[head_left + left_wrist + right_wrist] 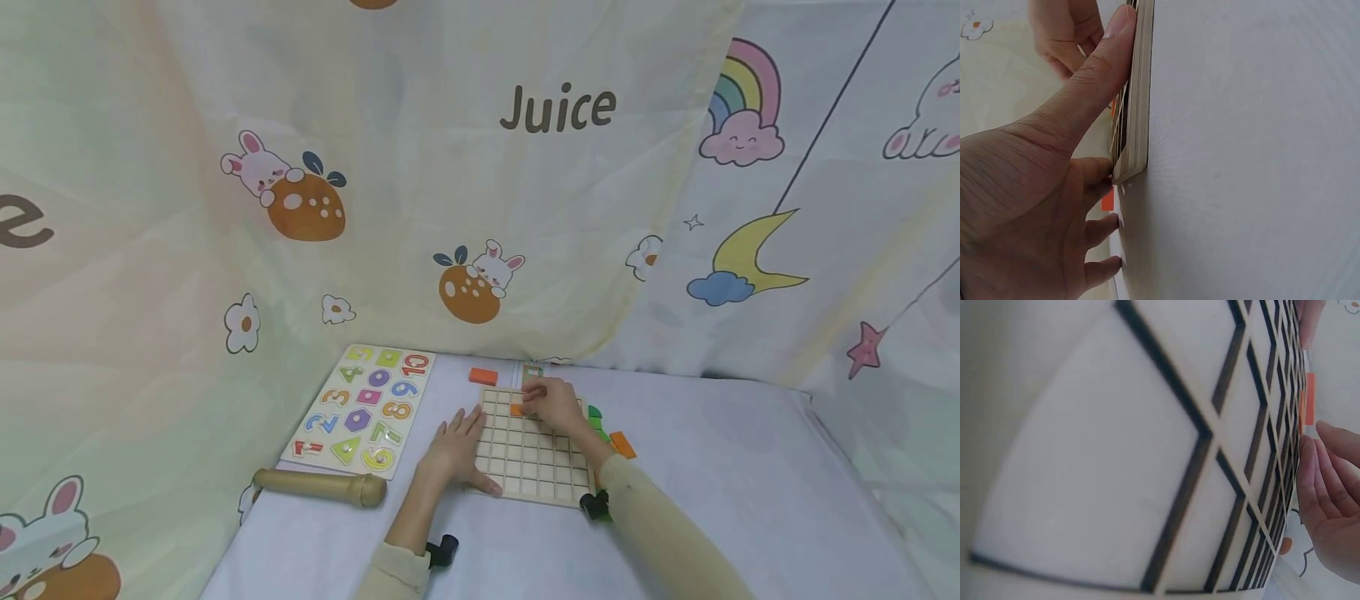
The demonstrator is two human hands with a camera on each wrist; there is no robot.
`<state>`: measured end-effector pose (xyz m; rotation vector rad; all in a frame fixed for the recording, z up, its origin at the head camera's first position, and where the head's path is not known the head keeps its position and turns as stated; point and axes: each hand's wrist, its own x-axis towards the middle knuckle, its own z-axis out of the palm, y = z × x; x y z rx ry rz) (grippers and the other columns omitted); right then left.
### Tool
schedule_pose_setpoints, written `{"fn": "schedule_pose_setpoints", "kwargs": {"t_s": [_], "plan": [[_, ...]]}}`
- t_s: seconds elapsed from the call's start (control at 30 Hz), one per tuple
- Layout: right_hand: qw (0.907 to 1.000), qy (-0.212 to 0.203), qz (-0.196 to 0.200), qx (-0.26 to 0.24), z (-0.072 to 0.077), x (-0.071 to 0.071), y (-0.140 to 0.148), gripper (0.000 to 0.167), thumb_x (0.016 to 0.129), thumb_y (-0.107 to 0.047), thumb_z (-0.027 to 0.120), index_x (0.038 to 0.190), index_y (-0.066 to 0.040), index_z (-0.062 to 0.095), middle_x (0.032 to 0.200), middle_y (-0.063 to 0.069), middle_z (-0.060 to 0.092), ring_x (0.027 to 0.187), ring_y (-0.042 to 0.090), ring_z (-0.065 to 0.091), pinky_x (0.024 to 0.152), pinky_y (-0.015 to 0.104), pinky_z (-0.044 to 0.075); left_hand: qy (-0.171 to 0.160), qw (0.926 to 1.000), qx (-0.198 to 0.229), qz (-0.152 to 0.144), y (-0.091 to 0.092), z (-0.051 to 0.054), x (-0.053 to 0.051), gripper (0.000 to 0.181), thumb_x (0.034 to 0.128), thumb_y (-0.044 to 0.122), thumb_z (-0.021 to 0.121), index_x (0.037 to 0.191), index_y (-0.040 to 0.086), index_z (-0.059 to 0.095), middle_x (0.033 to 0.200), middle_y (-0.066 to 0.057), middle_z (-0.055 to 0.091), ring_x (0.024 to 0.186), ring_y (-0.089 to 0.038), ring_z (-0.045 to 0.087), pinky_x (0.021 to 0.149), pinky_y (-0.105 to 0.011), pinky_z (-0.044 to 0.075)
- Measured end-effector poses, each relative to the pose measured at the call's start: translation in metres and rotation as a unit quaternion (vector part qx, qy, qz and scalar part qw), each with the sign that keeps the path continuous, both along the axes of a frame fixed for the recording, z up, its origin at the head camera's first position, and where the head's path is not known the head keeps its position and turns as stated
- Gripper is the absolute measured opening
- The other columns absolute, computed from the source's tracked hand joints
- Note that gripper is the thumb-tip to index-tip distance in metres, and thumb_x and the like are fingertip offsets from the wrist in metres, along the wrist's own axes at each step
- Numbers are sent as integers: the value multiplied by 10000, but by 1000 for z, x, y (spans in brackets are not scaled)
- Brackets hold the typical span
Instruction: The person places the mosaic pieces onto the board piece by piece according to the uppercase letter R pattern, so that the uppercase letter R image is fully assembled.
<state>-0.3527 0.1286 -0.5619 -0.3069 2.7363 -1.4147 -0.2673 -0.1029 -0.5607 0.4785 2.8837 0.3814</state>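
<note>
A pale wooden grid board (pixel 517 467) lies on the white table. My left hand (pixel 453 450) rests at its near left corner, fingers stretched along the left side and thumb along the near edge. In the left wrist view, that thumb (pixel 1085 87) lies against the board's rim (pixel 1138 94). Over the far part of the grid, my right hand (pixel 555 404) pinches an orange block (pixel 516 410) low at the cells. Part of this block is hidden by the fingers. The right wrist view shows the right hand's fingertips (pixel 1305 447) down at the board.
An orange-red block (pixel 483 376) lies beyond the board, near a small patterned card (pixel 532 371). Green blocks (pixel 595 417) and an orange block (pixel 622 444) lie along the right side. A number-and-shape puzzle board (pixel 360 408) and a gold toy microphone (pixel 322 487) are at left.
</note>
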Motion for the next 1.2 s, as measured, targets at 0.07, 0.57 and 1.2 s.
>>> {"fn": "schedule_pose_setpoints", "kwargs": {"t_s": [0.07,0.57,1.2], "plan": [[10000,77,10,-24,2,1,3,268,894,-114,837,1152,-87,770,964,25,783,845,147,733,802,383,624,6,10000,-1,5,0,0,0,1420,556,725,917,1638,44,299,1718,-136,252,1575,-408,216,1244,-629,253],[9983,535,-221,44,18,14,40,312,901,-117,830,1185,-16,749,1024,86,787,936,252,758,829,416,635,-30,10000,75,-18,-1,1,1,1403,572,690,933,1641,45,293,1724,-132,233,1579,-411,200,1251,-630,228],[9947,572,-726,460,7,30,95,245,915,-122,812,1143,-48,761,992,63,775,910,232,741,848,428,619,-54,9999,148,1,1,3,2,1397,572,679,938,1636,38,300,1721,-137,239,1578,-412,204,1251,-628,232]]}}
